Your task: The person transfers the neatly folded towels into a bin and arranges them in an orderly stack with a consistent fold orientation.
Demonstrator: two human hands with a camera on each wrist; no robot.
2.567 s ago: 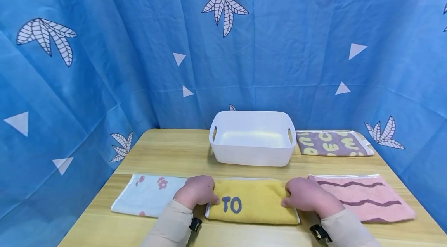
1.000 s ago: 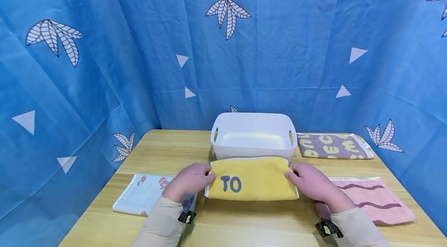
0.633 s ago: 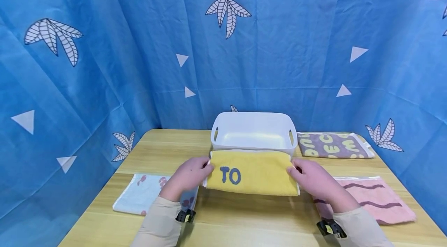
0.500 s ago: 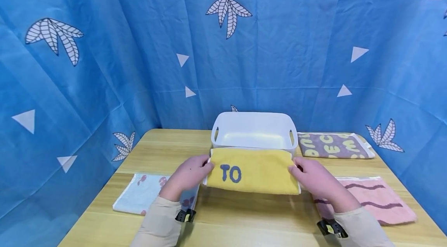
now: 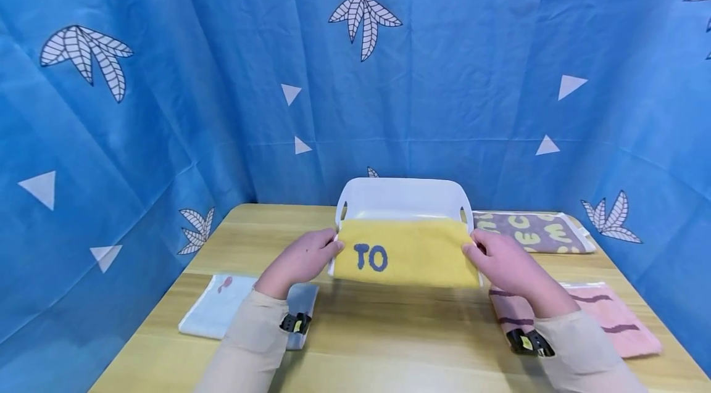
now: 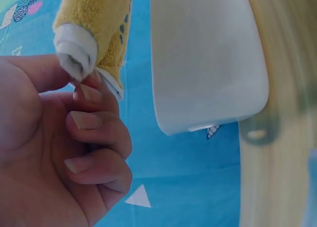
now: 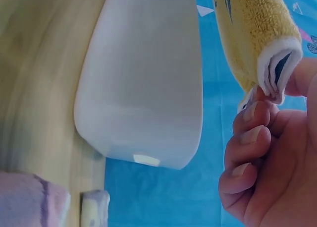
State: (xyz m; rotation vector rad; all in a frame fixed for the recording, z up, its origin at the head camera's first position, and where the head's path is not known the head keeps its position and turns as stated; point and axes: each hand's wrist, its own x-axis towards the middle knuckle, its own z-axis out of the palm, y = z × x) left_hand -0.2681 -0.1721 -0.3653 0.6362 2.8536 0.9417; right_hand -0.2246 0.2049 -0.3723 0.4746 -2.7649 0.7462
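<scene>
A folded yellow towel (image 5: 416, 254) with grey letters "TO" hangs above the table, in front of the white plastic basket (image 5: 400, 195) and hiding its lower front. My left hand (image 5: 302, 257) pinches the towel's left end between thumb and fingers. At the other end my right hand (image 5: 508, 263) pinches it the same way. The left wrist view shows the towel's white-edged fold (image 6: 77, 48) held at the fingertips, apart from the basket wall (image 6: 208, 58). In the right wrist view the layered end (image 7: 280, 68) sits between thumb and fingers, higher than the basket.
Left on the wooden table (image 5: 378, 343) lies a folded pale blue towel (image 5: 222, 306), partly behind my left arm. A pink towel with wavy stripes (image 5: 605, 313) lies at the right, partly behind my right arm. A purple lettered towel (image 5: 539, 232) lies beside the basket. Blue curtain (image 5: 472, 72) surrounds the table.
Both hands first gripped the yellow towel on the table, then lifted it and carried it forward to the basket's front rim. Other towels and the basket have stayed put.
</scene>
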